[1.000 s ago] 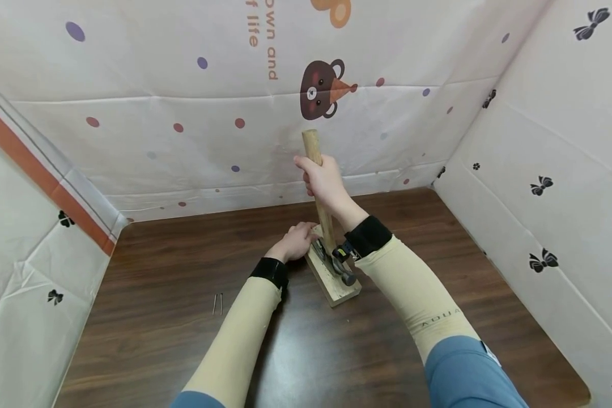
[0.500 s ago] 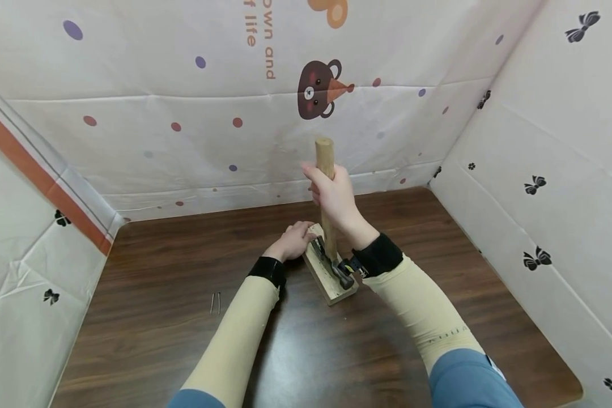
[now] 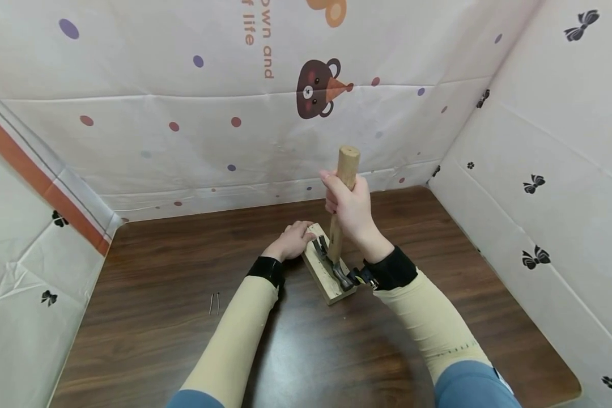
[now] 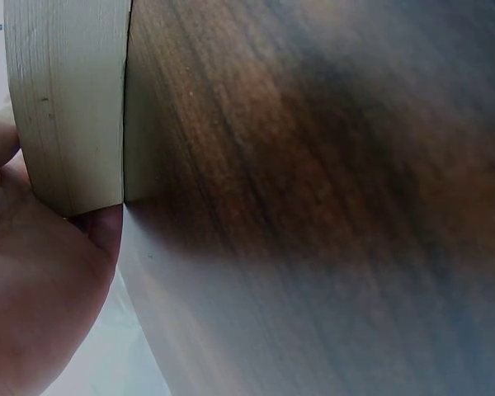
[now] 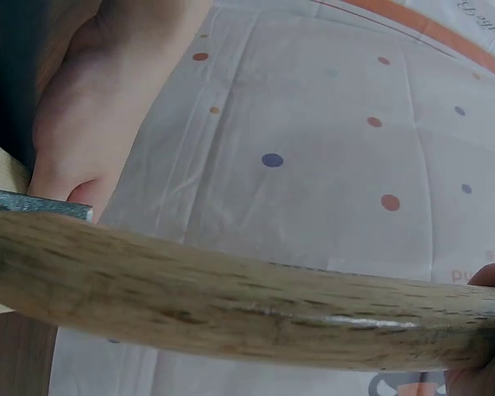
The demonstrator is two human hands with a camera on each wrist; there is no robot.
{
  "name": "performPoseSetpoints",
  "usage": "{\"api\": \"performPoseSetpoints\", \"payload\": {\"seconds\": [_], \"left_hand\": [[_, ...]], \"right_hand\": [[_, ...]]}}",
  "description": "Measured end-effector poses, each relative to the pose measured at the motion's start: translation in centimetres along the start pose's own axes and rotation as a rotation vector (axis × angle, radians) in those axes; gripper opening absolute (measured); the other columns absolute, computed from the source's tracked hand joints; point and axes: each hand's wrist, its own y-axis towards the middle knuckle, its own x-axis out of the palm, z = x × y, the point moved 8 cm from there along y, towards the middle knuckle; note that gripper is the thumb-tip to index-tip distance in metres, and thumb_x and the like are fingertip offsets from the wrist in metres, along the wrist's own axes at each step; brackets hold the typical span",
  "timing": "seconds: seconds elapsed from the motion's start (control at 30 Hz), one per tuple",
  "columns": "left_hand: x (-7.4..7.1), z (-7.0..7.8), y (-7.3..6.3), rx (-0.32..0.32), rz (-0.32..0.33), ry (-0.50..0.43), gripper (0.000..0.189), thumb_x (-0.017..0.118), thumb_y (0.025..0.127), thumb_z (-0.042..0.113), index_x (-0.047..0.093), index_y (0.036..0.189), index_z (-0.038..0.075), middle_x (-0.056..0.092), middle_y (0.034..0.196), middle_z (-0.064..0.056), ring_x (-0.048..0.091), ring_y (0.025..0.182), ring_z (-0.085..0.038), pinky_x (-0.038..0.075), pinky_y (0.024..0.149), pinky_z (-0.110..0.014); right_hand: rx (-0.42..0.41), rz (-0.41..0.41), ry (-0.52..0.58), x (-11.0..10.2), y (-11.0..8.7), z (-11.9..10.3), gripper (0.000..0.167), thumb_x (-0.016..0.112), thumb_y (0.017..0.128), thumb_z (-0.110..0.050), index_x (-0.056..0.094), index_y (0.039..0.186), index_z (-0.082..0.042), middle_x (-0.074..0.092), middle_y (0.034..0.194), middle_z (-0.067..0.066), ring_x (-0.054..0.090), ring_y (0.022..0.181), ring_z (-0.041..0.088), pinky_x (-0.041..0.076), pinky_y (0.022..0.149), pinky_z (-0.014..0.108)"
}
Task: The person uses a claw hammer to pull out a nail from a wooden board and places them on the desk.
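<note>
My right hand (image 3: 352, 208) grips the upper part of the wooden handle of a claw hammer (image 3: 348, 163). The steel head (image 3: 343, 277) lies against the top of a pale wooden block (image 3: 318, 271), claw towards the far end. Whether a nail sits in the claw cannot be seen. With my left hand (image 3: 289, 242) I hold the block's far end; the left wrist view shows thumb and fingers round that end of the block (image 4: 70, 107). In the right wrist view the handle (image 5: 231, 305) crosses the picture, the claw tip (image 5: 45, 204) close to my left hand (image 5: 99, 107).
Two loose nails (image 3: 217, 304) lie on the brown wooden table (image 3: 148, 340), left of my left forearm. Printed white sheeting (image 3: 148, 147) stands behind the table, with more sheeting (image 3: 494, 226) along its right side.
The hammer's handle has swung to the right and towards me with my right hand, its head rocking on the block. My left hand and the block stay almost where they were.
</note>
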Motion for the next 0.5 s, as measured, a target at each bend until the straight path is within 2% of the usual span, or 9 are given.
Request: {"api": "performPoseSetpoints", "payload": {"seconds": [0.33,0.5], "left_hand": [[-0.1,0.1,0.0,-0.012,0.01,-0.003,0.051,0.045,0.116,0.039,0.046,0.161,0.016,0.045,0.162,-0.01,0.032,0.152,-0.036,0.025,0.125,-0.055],[0.2,0.1,-0.1,-0.024,0.009,0.002,0.05,0.045,0.116,0.038,0.046,0.161,0.016,0.044,0.163,-0.01,0.032,0.152,-0.034,0.025,0.125,-0.053]], "right_hand": [[-0.136,0.006,0.048,-1.1,-1.9,-1.6,0.02,0.064,0.103,-0.019,0.058,0.085,-0.013,0.035,0.052,-0.004,0.032,0.041,0.01,0.024,0.042,0.033],[-0.164,0.017,0.032,-1.4,-2.2,-1.8,0.019,0.064,0.103,-0.02,0.059,0.086,-0.013,0.035,0.051,-0.004,0.032,0.04,0.01,0.023,0.042,0.037]]}}
